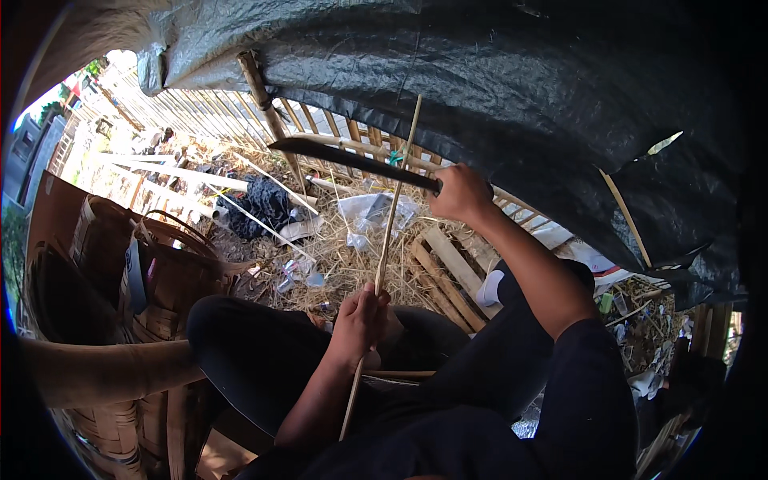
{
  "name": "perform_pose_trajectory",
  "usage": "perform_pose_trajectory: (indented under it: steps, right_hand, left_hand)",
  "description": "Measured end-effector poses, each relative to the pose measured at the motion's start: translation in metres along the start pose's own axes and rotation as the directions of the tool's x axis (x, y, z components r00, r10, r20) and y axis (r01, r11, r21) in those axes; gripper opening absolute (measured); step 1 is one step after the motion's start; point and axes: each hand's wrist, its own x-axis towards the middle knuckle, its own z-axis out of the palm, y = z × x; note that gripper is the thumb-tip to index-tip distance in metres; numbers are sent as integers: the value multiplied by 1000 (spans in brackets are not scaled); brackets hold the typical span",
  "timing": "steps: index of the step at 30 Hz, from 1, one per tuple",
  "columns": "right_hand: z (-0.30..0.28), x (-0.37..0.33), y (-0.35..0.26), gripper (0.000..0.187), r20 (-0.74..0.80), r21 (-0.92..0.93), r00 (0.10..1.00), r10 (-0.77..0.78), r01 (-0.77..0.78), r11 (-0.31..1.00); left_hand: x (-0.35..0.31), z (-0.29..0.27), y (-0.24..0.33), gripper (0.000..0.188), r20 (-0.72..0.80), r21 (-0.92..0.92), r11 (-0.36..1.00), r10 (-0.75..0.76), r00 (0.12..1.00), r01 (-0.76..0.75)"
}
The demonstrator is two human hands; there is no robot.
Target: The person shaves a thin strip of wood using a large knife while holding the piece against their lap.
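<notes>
My left hand (359, 322) is closed around a long, thin bamboo strip (390, 220), which slants up and away between my legs. The strip's lower end passes below my fist, along my left forearm. My right hand (461, 193) grips the handle of a machete (352, 162), its long dark blade pointing left. The blade crosses the strip in its upper part; whether the edge presses on it, I cannot tell.
Woven bamboo baskets (168, 296) and a thick bamboo pole (112, 372) are on my left. A black tarp (512, 72) hangs ahead and to the right, over a bamboo fence (312, 120). Wood pieces (452, 256), straw and scraps litter the ground.
</notes>
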Motion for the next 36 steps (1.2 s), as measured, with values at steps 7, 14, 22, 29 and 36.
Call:
perform_pose_trajectory:
  steps: [7, 14, 22, 29, 36]
  right_hand:
    - [23, -7, 3, 22, -17, -12, 958, -286, 285, 958]
    - [11, 21, 59, 22, -200, 145, 938, 284, -259, 955]
    - [40, -24, -1, 27, 259, 663, 956, -137, -73, 745]
    - [33, -32, -15, 39, 335, 769, 942, -2, -272, 579]
    - [22, -41, -26, 31, 491, 821, 870, 37, -476, 315]
  left_hand:
    - [-8, -3, 3, 41, 9, -78, 997, -6, 1000, 7]
    - [-9, 10, 7, 41, 51, -27, 999, 27, 998, -26]
    - [13, -7, -10, 41, 7, 136, 989, 61, 998, -62]
    - [7, 10, 3, 46, -34, 262, 965, 20, 999, -10]
    - [19, 1, -8, 45, 20, 315, 946, 71, 997, -74]
